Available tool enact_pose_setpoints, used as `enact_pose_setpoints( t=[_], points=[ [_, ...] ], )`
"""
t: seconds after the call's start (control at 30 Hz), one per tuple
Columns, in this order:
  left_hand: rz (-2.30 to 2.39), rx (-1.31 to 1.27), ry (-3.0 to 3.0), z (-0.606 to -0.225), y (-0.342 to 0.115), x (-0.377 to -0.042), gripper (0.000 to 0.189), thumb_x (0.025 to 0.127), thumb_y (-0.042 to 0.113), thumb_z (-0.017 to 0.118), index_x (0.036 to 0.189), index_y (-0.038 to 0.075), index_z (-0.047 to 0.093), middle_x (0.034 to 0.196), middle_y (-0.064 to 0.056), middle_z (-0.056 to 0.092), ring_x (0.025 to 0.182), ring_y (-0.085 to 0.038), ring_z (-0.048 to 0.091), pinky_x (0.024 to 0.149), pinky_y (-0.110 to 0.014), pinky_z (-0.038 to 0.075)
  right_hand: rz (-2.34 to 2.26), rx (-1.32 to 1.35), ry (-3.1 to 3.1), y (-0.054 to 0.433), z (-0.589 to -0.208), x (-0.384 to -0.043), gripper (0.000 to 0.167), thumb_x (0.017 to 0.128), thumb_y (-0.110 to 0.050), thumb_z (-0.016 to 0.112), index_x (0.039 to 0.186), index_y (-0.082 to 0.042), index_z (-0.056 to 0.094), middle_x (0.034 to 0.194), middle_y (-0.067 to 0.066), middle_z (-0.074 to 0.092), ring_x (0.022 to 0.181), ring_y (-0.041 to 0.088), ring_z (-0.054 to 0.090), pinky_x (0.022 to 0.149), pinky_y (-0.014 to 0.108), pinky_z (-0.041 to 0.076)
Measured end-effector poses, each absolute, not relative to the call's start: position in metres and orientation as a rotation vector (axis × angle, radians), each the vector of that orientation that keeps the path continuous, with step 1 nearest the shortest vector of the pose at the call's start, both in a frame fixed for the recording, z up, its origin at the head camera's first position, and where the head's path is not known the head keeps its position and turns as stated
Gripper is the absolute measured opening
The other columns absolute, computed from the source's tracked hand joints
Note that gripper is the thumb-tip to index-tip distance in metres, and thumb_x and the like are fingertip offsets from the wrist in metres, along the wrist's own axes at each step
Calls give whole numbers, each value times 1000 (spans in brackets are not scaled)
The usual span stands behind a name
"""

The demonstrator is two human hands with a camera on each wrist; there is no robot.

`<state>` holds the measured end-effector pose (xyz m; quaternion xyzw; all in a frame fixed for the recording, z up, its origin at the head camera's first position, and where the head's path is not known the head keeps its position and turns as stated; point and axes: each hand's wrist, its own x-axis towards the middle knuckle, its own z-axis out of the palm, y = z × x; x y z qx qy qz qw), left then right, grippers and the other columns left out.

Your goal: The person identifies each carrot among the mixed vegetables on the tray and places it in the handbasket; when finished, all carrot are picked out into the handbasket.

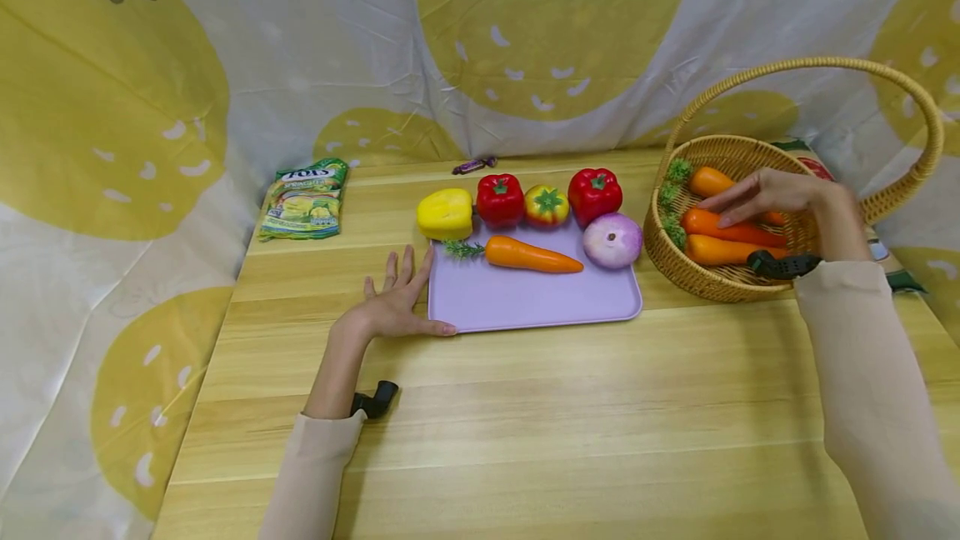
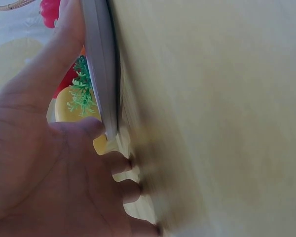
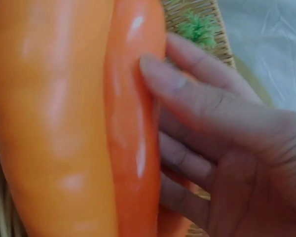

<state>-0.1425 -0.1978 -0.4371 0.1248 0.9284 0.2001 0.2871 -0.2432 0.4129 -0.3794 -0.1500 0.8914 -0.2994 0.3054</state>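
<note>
In the head view, my right hand [image 1: 776, 192] reaches into a wicker basket [image 1: 697, 283] and holds the middle carrot [image 1: 750, 234]. The right wrist view shows the thumb on this glossy carrot [image 3: 128, 123] and the fingers along its far side, partly hidden. Another carrot [image 3: 54, 118] lies against it. With fingers spread, my left hand [image 1: 392, 307] rests at the left end of a lilac tray [image 1: 517, 307], its thumb at the near corner. On the tray lies a carrot [image 1: 532, 257] with a green top.
Along the tray's back are a yellow pepper [image 1: 445, 215], red peppers [image 1: 500, 202], a red-yellow tomato-like vegetable [image 1: 547, 207] and a purple onion [image 1: 612, 240]. A green snack bag [image 1: 303, 200] lies back left, a wrapped candy [image 1: 474, 165] behind. The basket's tall handle [image 1: 825, 65] arches over it.
</note>
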Motion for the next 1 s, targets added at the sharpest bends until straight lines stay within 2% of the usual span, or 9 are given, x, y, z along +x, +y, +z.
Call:
enact_pose_setpoints(
  t=[0.2, 0.37, 0.63, 0.7, 0.8, 0.87, 1.0],
  points=[
    [515, 333, 2484, -443, -199, -146, 145, 62, 94, 68, 161, 40, -22, 169, -9, -32, 155, -34, -35, 116, -79, -14, -788, -422, 2373, 414, -386, -241, 41, 96, -22, 74, 136, -13, 70, 126, -23, 71, 112, -20, 54, 88, 8, 46],
    [509, 328, 2483, -442, -198, -145, 143, 64, 92, 69, 161, 40, -22, 169, -7, -33, 155, -33, -36, 117, -79, -13, -778, -439, 2396, 413, -386, -241, 40, 96, -21, 75, 135, -13, 70, 127, -20, 72, 112, -17, 56, 88, 10, 48],
    [515, 329, 2484, -439, -197, -143, 142, 64, 92, 69, 161, 41, -22, 169, -7, -33, 155, -32, -36, 117, -79, -12, -949, -342, 2385, 412, -382, -237, 42, 98, -20, 72, 138, -9, 67, 130, -13, 73, 118, -20, 54, 92, 4, 43],
    [514, 329, 2485, -440, -197, -144, 142, 63, 92, 68, 161, 41, -22, 169, -7, -33, 155, -33, -36, 117, -80, -12, -1000, -348, 2381, 411, -378, -237, 43, 100, -20, 70, 141, -7, 64, 131, -9, 73, 118, -16, 58, 93, 4, 43],
    [506, 327, 2487, -442, -198, -145, 143, 63, 93, 68, 160, 41, -23, 169, -8, -33, 155, -33, -36, 117, -79, -13, -1112, -420, 2323, 408, -370, -238, 47, 104, -10, 62, 149, 0, 53, 136, 1, 71, 121, -3, 65, 97, 12, 51],
    [506, 330, 2489, -443, -199, -146, 144, 62, 93, 68, 161, 40, -23, 169, -9, -32, 155, -34, -35, 116, -80, -14, -1160, -475, 2283, 405, -364, -237, 50, 105, -4, 57, 153, 4, 45, 138, 1, 70, 122, 3, 67, 97, 16, 53],
    [505, 326, 2488, -444, -200, -146, 144, 62, 93, 68, 160, 40, -23, 169, -9, -32, 155, -34, -36, 116, -79, -15, -1165, -510, 2280, 397, -352, -230, 53, 106, -4, 54, 157, 0, 40, 140, -2, 69, 122, 1, 67, 97, 14, 52]
  ],
)
